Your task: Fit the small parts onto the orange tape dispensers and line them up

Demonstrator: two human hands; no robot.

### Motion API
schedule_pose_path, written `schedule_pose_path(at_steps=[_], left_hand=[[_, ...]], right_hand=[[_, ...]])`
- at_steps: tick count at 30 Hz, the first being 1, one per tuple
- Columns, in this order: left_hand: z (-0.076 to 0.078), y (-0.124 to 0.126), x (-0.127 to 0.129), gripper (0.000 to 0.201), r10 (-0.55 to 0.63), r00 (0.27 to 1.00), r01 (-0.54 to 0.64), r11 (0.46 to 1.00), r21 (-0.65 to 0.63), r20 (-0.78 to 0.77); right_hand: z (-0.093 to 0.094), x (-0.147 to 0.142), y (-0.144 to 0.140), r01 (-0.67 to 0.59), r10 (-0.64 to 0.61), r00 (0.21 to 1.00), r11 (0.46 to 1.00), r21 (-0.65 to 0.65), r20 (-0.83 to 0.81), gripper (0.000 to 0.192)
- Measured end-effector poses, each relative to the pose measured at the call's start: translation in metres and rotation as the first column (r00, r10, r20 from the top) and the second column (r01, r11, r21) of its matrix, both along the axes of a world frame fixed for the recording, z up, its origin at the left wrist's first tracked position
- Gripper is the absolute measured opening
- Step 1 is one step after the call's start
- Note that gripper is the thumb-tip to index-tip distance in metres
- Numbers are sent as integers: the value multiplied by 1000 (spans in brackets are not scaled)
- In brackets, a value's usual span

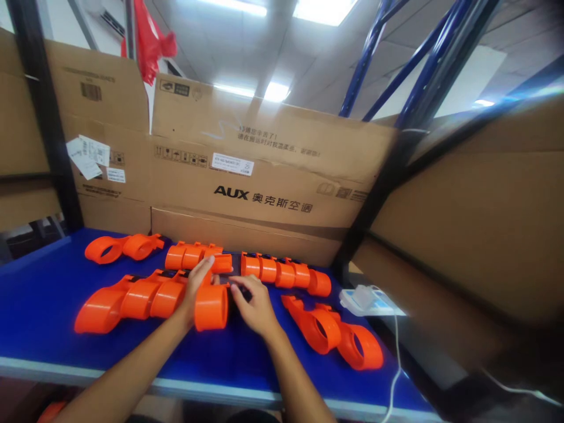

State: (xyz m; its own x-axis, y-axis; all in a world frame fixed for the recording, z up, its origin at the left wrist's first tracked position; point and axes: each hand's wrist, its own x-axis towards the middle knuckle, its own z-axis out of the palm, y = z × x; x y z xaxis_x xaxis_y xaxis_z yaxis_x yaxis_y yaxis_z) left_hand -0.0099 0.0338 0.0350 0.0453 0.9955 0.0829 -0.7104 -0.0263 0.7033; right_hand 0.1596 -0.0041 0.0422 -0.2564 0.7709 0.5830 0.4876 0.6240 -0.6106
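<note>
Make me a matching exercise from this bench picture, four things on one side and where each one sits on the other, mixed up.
Things:
1. left hand
2. right hand
3. white charger
4. AUX cardboard box

Places:
A. standing behind the blue table
B. on the table's far right edge, cable hanging down
C. on the orange ring part at the row's end
D. just right of that ring part, on the table

Pairs: 1-C, 2-D, 3-B, 4-A
</note>
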Motion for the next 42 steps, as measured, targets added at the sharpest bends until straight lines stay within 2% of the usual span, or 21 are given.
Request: schedule_pose_path(at_steps=[3,5,7,10,12,14,16,17,18,20,22,24,28,30,32,34,36,39,42], left_hand=[[3,-4,4,42,71,991,-68,997,33,-110],[4,-5,8,46,134,984,-131,991,37,-113],[3,-5,11,53,168,976,-164,986,43,-137],[-3,-7,13,61,232,928,-192,968,160,-293],[-4,-12,12,64,361,824,-211,910,356,-437],[0,-20,8,69,502,659,-103,798,593,-560],[10,-28,1,83,595,472,175,660,731,-650],[18,-31,-4,90,627,384,319,599,734,-678],[26,-34,-10,92,665,310,408,553,727,-679],[42,-34,-27,86,728,218,502,488,714,-650],[57,-28,-50,82,769,163,538,456,708,-619],[70,-14,-82,78,790,87,553,469,689,-607],[88,30,-163,75,765,-177,523,606,599,-619],[91,52,-200,73,729,-299,529,664,528,-616],[88,70,-226,73,701,-401,494,708,505,-590],[80,82,-240,74,654,-476,481,753,448,-588],[69,90,-244,74,623,-518,495,777,388,-586],[54,97,-242,75,600,-557,520,791,322,-574],[46,102,-238,75,584,-567,509,803,311,-581]], right_hand=[[2,6,-3,-190,163,966,974,-121,-201,41],[3,7,-7,-341,299,926,924,-173,-230,54],[3,6,-10,-417,374,901,886,-203,-220,66],[1,5,-12,-399,350,906,892,-210,-237,69],[-1,5,-10,-325,267,920,928,-181,-287,64],[-2,8,-7,-249,189,916,959,-133,-354,64],[-3,11,-4,-206,155,904,975,-87,-399,67],[-3,12,-4,-196,152,901,978,-70,-406,69],[-3,13,-4,-195,154,902,979,-62,-404,72],[-3,14,-4,-213,173,908,975,-65,-380,77],[-3,13,-3,-234,193,912,969,-74,-361,76],[-3,13,-2,-237,196,908,969,-68,-371,70],[-4,14,2,-218,179,889,975,-48,-421,60],[-5,14,4,-217,174,888,975,-55,-426,57],[-5,13,4,-214,166,887,975,-64,-430,55],[-5,12,5,-208,158,884,976,-68,-439,53],[-5,12,5,-202,151,880,977,-69,-450,52],[-6,12,4,-197,140,880,977,-80,-454,52],[-6,14,4,-193,131,883,977,-94,-451,52]])
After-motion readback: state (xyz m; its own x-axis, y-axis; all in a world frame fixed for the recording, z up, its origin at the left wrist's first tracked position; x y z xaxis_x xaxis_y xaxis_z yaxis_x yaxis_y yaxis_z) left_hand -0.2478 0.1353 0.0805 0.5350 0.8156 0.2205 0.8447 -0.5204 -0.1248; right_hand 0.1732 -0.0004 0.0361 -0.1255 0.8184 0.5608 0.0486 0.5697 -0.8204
